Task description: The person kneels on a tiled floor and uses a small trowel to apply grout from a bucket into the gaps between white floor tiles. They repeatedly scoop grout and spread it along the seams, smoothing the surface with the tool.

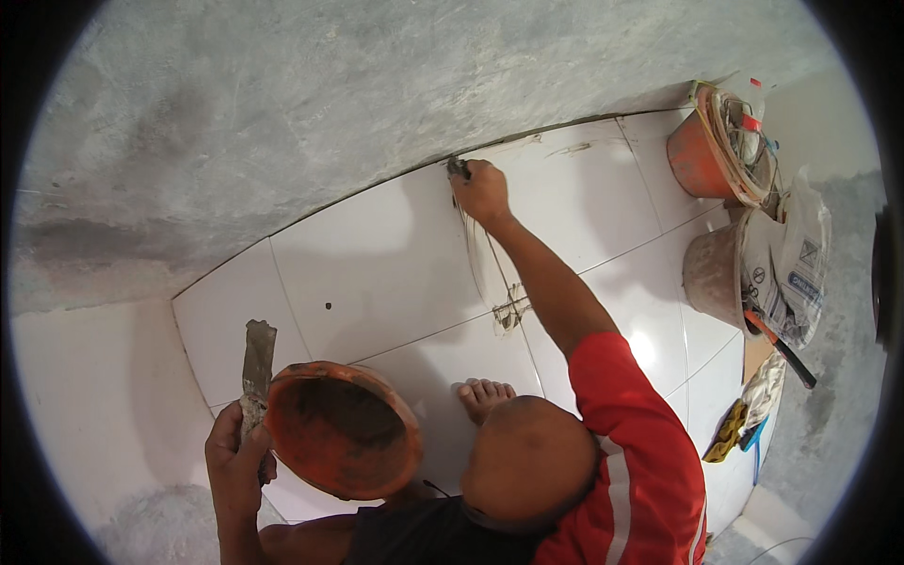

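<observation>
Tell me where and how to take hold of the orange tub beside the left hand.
Best pinch the orange tub by its rim, probably from its right side, thumb inside and fingers outside. Its round mouth faces the camera, leaving that edge exposed, while the left hand and its upright scraper crowd the opposite edge.

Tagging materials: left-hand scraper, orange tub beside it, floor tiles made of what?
Scraper: probably metal blade; thin, flat, dull grey, crusted.
Orange tub: likely plastic; dull, rounded rim, dark residue inside.
Floor tiles: likely glazed ceramic; glossy white, glare.
</observation>
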The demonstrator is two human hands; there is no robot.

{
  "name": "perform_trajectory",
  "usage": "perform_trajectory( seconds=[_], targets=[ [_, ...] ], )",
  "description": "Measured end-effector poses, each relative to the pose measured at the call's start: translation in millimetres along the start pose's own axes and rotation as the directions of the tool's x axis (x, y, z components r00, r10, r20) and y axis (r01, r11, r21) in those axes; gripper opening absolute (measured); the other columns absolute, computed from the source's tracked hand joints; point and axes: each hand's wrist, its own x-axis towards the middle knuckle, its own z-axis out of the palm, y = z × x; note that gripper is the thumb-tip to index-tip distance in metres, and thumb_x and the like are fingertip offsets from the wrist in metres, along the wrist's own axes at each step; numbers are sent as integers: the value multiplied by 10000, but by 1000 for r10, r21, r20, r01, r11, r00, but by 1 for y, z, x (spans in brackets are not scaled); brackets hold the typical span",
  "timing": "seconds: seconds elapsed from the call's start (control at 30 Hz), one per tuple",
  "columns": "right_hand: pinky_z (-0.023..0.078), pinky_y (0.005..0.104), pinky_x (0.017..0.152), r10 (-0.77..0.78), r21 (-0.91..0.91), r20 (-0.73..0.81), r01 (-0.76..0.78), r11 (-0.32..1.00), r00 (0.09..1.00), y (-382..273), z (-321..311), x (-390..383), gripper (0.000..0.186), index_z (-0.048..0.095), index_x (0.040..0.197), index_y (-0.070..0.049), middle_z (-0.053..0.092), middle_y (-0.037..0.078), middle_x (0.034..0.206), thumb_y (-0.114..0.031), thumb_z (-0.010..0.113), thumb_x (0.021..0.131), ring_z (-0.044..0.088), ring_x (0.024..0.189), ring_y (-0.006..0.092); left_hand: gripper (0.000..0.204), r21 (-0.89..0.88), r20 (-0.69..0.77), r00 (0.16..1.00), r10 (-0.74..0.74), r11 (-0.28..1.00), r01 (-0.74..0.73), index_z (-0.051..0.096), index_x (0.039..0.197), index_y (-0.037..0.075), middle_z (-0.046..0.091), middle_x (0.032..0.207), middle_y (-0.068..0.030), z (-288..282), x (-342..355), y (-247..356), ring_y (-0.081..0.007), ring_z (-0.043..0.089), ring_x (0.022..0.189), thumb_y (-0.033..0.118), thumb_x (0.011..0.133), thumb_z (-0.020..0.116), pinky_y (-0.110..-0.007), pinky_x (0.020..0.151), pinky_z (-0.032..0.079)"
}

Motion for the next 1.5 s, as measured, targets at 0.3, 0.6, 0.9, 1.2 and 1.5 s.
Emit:
perform_trajectory(
  seconds=[0.3, 0.6, 0.9, 1.2, 1.5],
  targets=[
    [533, 490, 698, 115, -181, -109, -134, 974, 987, 34, -58, 33, 265, 686, 838, -6, 713, 210, 818, -270, 706, 844, 687, 756, 406, 352, 22, 57, 989, -134, 991, 133, 608, 1209, -16, 597, 751, -24, -5, -2, 1, -63, 497, 501, 194, 928, 637, -227, 445, 383],
    [540, 350, 706, -519, 697, 268, 209, 686, 812, -188, -70, -152, 318, 673, 1127, -16, 654, 118, 977, 1, 740, 817, 638, 763, 228, 257, -56, 260, 949, -180, 978, 200, 632, 1173, 29, 621, 797, 3, -8, -2, -5, -64, 545, 571, 202, 983, 615, -233, 508, 422],
    [535, 384, 700, -899, 613, 35, 701, 364, 436, -237, -95, -190, 520, 651, 1212, 14, 578, 111, 1036, -65, 694, 700, 588, 812, 279, 252, -319, 285, 935, -211, 899, 300, 601, 1183, 30, 615, 787, -17, -18, -14, -17, -84, 515, 518, 212, 1008, 597, -237, 468, 388],
    [529, 359, 635, -422, 751, 659, -504, 427, 623, -241, -120, -173, 242, 650, 1124, -5, 680, 96, 932, -20, 667, 883, 671, 762, 209, 360, -311, 114, 993, -7, 949, 42, 493, 1355, 32, 608, 935, -32, -30, -14, -28, -86, 552, 671, 157, 1024, 560, -246, 579, 449],
    [560, 352, 640, -471, 319, 837, -948, 9, 277, -258, -128, -153, 220, 591, 1085, 11, 661, 89, 889, -156, 657, 958, 659, 708, 166, 468, -89, 40, 919, 392, 918, -388, 364, 1364, 71, 524, 1132, -36, -27, -9, -42, -75, 490, 972, 10, 971, 612, -248, 813, 436]
  ],
)
